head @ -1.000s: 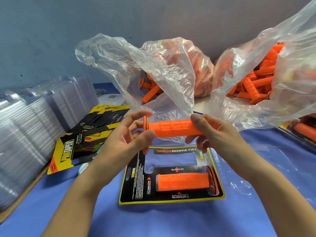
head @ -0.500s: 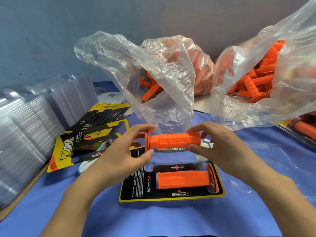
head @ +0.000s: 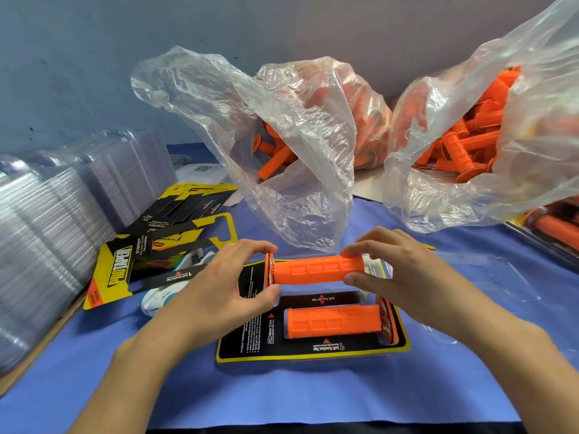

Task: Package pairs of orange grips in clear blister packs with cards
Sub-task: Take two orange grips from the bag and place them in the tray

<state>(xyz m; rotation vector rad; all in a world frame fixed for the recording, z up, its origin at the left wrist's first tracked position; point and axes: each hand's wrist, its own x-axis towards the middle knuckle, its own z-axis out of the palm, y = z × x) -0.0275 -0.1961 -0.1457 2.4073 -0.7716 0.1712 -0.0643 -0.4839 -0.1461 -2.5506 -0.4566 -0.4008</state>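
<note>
A black and yellow card (head: 250, 349) lies on the blue cloth in a clear blister. One orange grip (head: 332, 322) sits in its nearer slot, flange to the right. I hold a second orange grip (head: 316, 269) level over the farther slot. My left hand (head: 219, 286) pinches its flange end between thumb and fingers. My right hand (head: 404, 270) pinches the other end. Whether this grip touches the card I cannot tell.
Loose printed cards (head: 163, 239) lie at the left, beside tall stacks of clear blister shells (head: 56, 214). Two clear plastic bags (head: 297, 136) (head: 488, 136) of orange grips stand behind. Finished packs (head: 554, 227) sit at the right edge.
Both hands have lowered the second grip from in front of the bag down to the card's farther slot. The grip in the nearer slot has not moved.
</note>
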